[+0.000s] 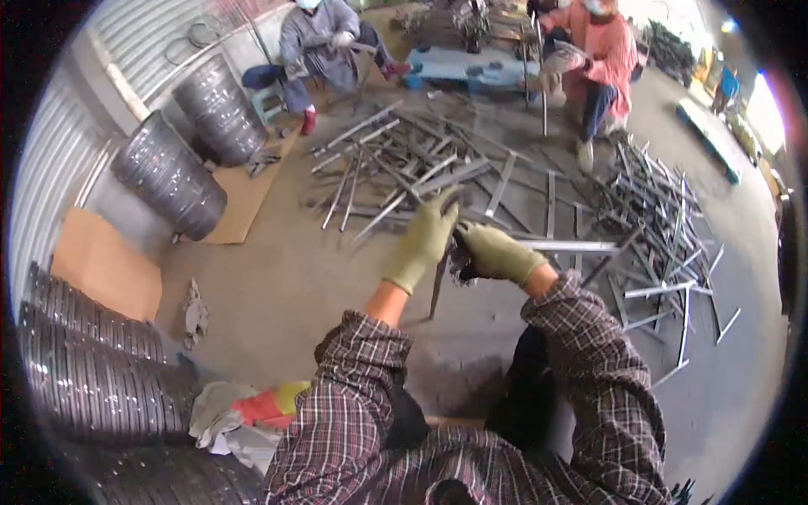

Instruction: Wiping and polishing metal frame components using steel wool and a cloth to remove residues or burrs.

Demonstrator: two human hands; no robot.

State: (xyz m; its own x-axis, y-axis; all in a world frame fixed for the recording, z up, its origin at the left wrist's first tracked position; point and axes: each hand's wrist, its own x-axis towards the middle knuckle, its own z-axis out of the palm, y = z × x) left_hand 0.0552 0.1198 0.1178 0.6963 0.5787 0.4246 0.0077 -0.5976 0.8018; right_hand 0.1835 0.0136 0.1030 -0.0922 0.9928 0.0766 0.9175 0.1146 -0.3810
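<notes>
Both my hands, in olive-green work gloves, meet in front of me above the floor. My left hand (425, 240) is closed around a thin dark metal strip (438, 290), whose lower part hangs down below the fingers; a dark curved part shows above the fingertips. Close beside it, my right hand (503, 252) is closed too, its fingers bent round a dark piece (460, 259) blurred between the hands. Whether that piece joins the strip I cannot tell. Behind the hands lies a pile of grey metal bars and frames (421, 160).
A second metal heap (656, 219) lies right. Stacks of dark banded metal (168, 177) stand left by cardboard (109, 261), with more curved strips (101, 370) nearer me. Two people (324, 42) sit beyond the piles, one in a pink top (598, 55), near a blue pallet (463, 66).
</notes>
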